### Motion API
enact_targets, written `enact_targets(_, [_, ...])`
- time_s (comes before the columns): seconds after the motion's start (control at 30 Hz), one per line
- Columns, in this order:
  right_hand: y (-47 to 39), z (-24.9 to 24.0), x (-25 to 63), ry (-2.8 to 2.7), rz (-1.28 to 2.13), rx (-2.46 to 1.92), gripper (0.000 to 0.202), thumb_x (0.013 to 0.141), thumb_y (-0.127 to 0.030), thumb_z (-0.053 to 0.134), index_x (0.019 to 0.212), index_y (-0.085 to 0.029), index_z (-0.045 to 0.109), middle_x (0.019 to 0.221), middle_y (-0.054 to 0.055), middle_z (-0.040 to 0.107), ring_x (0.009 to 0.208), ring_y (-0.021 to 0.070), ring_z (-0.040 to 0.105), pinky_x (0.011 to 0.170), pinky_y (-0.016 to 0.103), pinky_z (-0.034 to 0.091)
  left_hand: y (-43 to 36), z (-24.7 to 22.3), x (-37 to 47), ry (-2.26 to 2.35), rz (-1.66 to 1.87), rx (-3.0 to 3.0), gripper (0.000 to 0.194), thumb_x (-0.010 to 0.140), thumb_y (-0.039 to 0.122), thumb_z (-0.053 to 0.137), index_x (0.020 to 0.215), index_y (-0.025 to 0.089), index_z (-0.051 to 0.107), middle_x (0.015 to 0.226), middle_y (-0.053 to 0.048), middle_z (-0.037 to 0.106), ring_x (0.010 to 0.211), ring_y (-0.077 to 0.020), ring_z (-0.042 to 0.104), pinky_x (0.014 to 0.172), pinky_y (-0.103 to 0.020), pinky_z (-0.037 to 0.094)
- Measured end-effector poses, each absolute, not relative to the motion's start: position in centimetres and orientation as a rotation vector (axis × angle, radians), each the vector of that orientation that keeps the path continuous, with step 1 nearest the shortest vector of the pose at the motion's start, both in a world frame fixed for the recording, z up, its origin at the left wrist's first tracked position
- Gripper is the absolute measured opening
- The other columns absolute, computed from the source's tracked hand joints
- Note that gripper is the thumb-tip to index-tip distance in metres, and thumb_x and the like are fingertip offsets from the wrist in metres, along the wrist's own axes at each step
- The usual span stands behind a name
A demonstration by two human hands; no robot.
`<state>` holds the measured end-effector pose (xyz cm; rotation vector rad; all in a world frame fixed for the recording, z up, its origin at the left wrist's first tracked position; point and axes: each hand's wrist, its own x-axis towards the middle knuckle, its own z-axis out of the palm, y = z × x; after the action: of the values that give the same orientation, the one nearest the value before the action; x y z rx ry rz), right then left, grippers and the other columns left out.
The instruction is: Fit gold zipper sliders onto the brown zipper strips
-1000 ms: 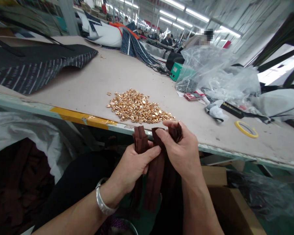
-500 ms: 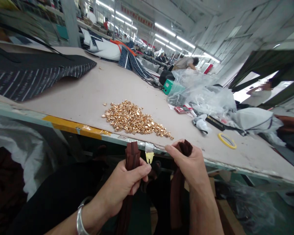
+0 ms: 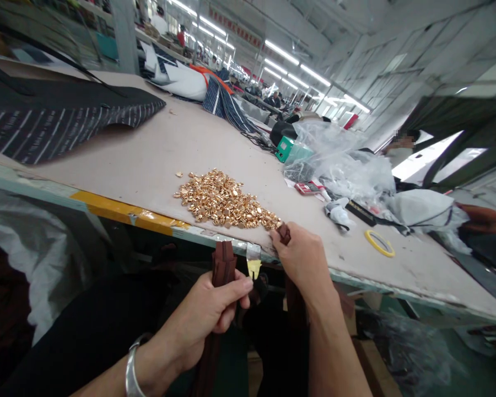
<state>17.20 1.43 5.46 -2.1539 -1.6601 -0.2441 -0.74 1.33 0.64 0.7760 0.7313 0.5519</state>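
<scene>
In my left hand (image 3: 221, 300) is a stack of brown zipper tape (image 3: 224, 264), pinched below the table edge, its upper end pointing up. My right hand (image 3: 303, 256) is closed around another brown zipper tape (image 3: 284, 234), whose bunched end sticks out past the fingers. This hand rests at the table's front edge, beside the right tip of a heap of small gold metal pieces (image 3: 227, 201), which look like zipper sliders. A small fixture with yellow tape (image 3: 254, 268) juts from the edge between my hands.
On the table (image 3: 140, 149) lie dark striped fabric (image 3: 66, 124) at left and a yellow tape roll (image 3: 379, 243) at right. Behind are a green box (image 3: 284, 149), clear plastic bags (image 3: 339, 160) and a red packet (image 3: 308, 188). People are in the background.
My right hand has moved left and slightly up with its zipper tape, to the tip of the gold heap. My left hand has stayed nearly in place.
</scene>
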Motion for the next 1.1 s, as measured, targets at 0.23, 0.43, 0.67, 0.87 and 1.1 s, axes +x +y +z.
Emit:
enact_targets(0.23, [-4.5, 3.8, 13.7, -1.335, 0.442, -1.718, 0.020, 0.093, -0.035, 0.054, 0.100, -0.019, 0.063, 0.073, 0.001, 0.065, 0.062, 0.0139, 0.058, 0.058, 0.024, 0.045, 0.5, -0.6, -0.4, 0.625, 0.371, 0.621, 0.031, 0.083, 0.046, 0.063, 0.079, 0.015, 0.068, 0.054, 0.005, 0.054, 0.037, -0.0017, 0.023, 0.040, -0.019, 0.016])
enact_targets(0.43, [-5.7, 1.7, 12.1, -0.922, 0.788, -1.527, 0.024, 0.087, -0.038, 0.064, 0.102, -0.019, 0.061, 0.068, -0.002, 0.064, 0.046, 0.0080, 0.045, 0.043, 0.020, 0.037, 0.3, -0.2, -0.6, 0.709, 0.468, 0.852, 0.028, 0.075, 0.040, 0.069, 0.068, 0.016, 0.058, 0.048, 0.007, 0.044, 0.039, -0.0038, 0.027, 0.039, -0.019, 0.015])
enact_targets(0.67, [-4.5, 1.3, 11.9, -0.779, 0.901, -1.436, 0.039, 0.079, -0.038, 0.073, 0.110, -0.018, 0.059, 0.068, 0.000, 0.068, 0.038, 0.0062, 0.043, 0.036, 0.019, 0.035, 1.0, 0.6, -1.3, 0.740, 0.512, 0.905, 0.013, 0.072, 0.026, 0.064, 0.070, 0.017, 0.054, 0.054, 0.007, 0.044, 0.042, -0.0043, 0.031, 0.039, -0.017, 0.019])
enact_targets(0.87, [-4.0, 1.4, 11.6, -0.746, 0.869, -1.450, 0.036, 0.081, -0.035, 0.073, 0.111, -0.019, 0.060, 0.062, -0.004, 0.063, 0.038, 0.0044, 0.042, 0.036, 0.016, 0.034, 1.0, 0.5, -1.6, 0.701, 0.496, 0.936, 0.013, 0.073, 0.026, 0.061, 0.069, 0.017, 0.054, 0.059, 0.005, 0.048, 0.043, -0.0039, 0.033, 0.039, -0.017, 0.021])
enact_targets(1.1, [-4.4, 1.8, 11.5, -0.833, 0.876, -1.462, 0.034, 0.084, -0.033, 0.070, 0.113, -0.022, 0.058, 0.065, -0.004, 0.064, 0.040, 0.0046, 0.044, 0.037, 0.015, 0.037, 0.9, 0.5, -1.6, 0.687, 0.487, 0.921, 0.016, 0.074, 0.030, 0.063, 0.070, 0.017, 0.054, 0.060, 0.005, 0.050, 0.042, -0.0036, 0.034, 0.038, -0.017, 0.020])
